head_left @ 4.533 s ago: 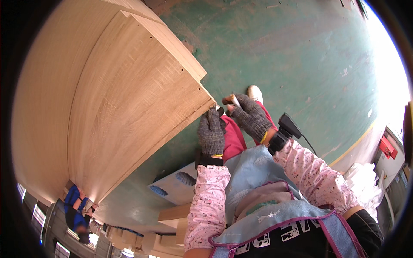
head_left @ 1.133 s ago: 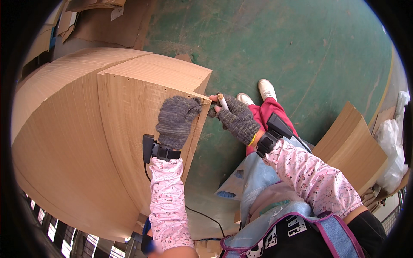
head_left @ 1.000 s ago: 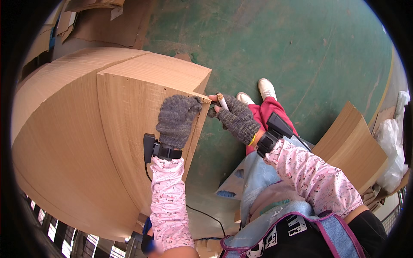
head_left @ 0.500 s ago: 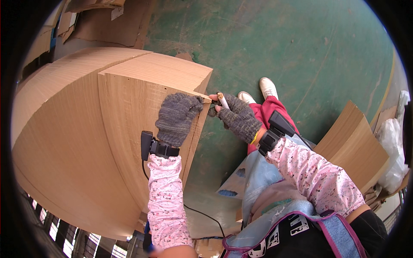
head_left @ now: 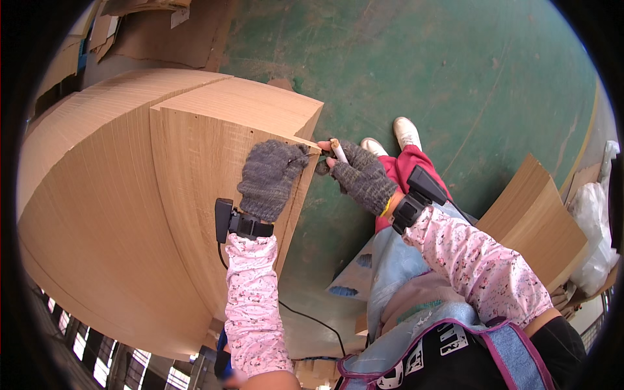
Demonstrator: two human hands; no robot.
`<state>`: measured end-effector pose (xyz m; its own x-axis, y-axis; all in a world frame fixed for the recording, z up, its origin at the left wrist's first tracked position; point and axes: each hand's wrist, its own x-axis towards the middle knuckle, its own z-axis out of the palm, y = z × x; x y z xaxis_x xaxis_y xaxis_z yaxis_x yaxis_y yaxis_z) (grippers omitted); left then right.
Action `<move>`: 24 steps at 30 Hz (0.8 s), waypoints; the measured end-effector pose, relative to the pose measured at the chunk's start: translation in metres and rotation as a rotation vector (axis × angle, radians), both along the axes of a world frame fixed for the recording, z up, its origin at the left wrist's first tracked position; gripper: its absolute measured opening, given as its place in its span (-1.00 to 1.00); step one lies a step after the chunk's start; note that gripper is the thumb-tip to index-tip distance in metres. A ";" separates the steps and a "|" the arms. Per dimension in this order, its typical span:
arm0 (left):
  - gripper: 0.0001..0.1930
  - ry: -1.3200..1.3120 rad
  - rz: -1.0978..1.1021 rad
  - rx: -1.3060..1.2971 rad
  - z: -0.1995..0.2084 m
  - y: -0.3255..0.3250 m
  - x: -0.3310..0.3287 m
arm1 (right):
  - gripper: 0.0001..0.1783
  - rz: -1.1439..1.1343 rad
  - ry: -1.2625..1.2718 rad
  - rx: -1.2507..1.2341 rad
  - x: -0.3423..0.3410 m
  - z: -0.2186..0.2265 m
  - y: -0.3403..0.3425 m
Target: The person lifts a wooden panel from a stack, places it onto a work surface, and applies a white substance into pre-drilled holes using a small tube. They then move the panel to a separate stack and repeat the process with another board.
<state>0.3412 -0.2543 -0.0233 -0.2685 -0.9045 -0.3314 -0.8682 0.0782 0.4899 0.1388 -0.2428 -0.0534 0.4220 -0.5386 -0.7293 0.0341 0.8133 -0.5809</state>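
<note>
My left hand, in a grey knitted glove, rests on the wood-grain panel near its right edge. Its fingers are bunched together toward that edge, and whatever they may hold is too small to make out. Just beyond the panel's corner, my right hand, in a matching fingerless glove, is closed round a short white stick with a tan end. The stick tilts upward between thumb and fingers. The right fingertips are close to the panel edge; the gap between both hands is only a few centimetres.
More wood-grain panels are stacked on the left. On the right, a curved-looking board leans beside clear plastic wrap. Cardboard lies at the far left on the green floor. A black cable hangs below my left arm.
The view has shifted very slightly. Both hands keep almost the same pose and place at the panel's edge, and the white stick stays in my right hand.
</note>
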 end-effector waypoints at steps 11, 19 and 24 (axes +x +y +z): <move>-0.86 -0.061 0.075 -0.029 0.002 0.003 -0.008 | -0.62 -0.022 -0.066 0.046 0.000 0.002 -0.004; -0.86 -0.058 0.069 -0.013 0.006 0.005 -0.011 | -0.63 -0.022 -0.068 0.116 0.000 0.003 -0.004; -0.86 -0.095 0.033 -0.056 0.007 0.006 -0.016 | -0.63 -0.041 -0.040 0.037 0.002 0.000 -0.001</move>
